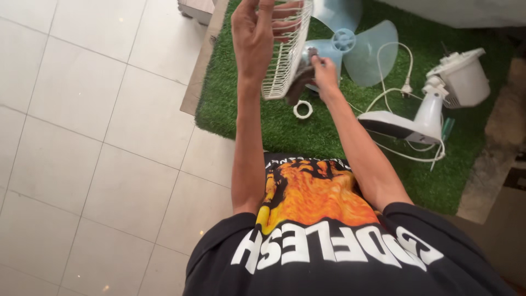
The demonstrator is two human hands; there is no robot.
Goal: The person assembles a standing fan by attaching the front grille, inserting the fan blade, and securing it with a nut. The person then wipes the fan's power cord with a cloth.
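White wire fan grille [285, 55], domed

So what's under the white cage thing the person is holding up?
Green fake grass lies under the white fan grille, with a small white ring on it. The pale blue fan blade lies just behind. The left hand and the grille hide the grass beyond.

We see bright, even daylight with soft, faint shadows. Small glare spots sit on the glossy floor tiles [82, 137]. We note slight motion blur on the right hand [324, 70] and wide-angle stretch toward the edges.
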